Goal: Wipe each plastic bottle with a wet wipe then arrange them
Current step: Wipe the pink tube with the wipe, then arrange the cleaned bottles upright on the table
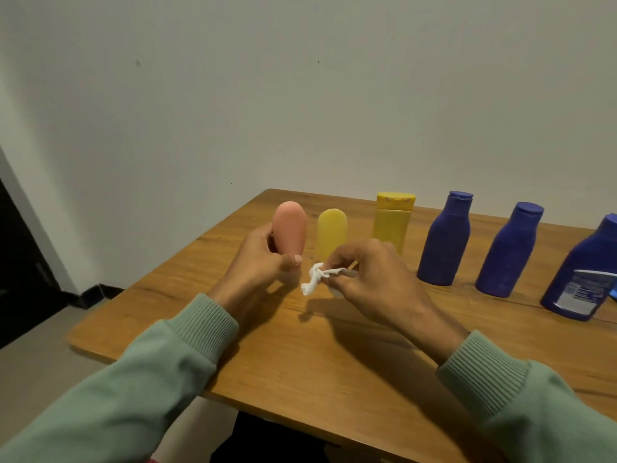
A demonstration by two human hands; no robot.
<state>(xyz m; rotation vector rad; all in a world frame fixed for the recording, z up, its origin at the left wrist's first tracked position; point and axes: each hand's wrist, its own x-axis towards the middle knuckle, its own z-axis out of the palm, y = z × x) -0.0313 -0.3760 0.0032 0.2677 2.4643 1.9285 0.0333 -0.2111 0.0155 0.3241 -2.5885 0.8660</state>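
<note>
Head view: the left hand (263,259) curls round the narrow lower end of the pink bottle (289,227), held upright at the table's (334,355) far left. Just right of it, the right hand (367,272) pinches a crumpled wipe (314,282) in its fingertips, hiding the base of the yellow bottle (332,233). Further right stand a capped yellow bottle (392,222) and three blue bottles (444,238).
</note>
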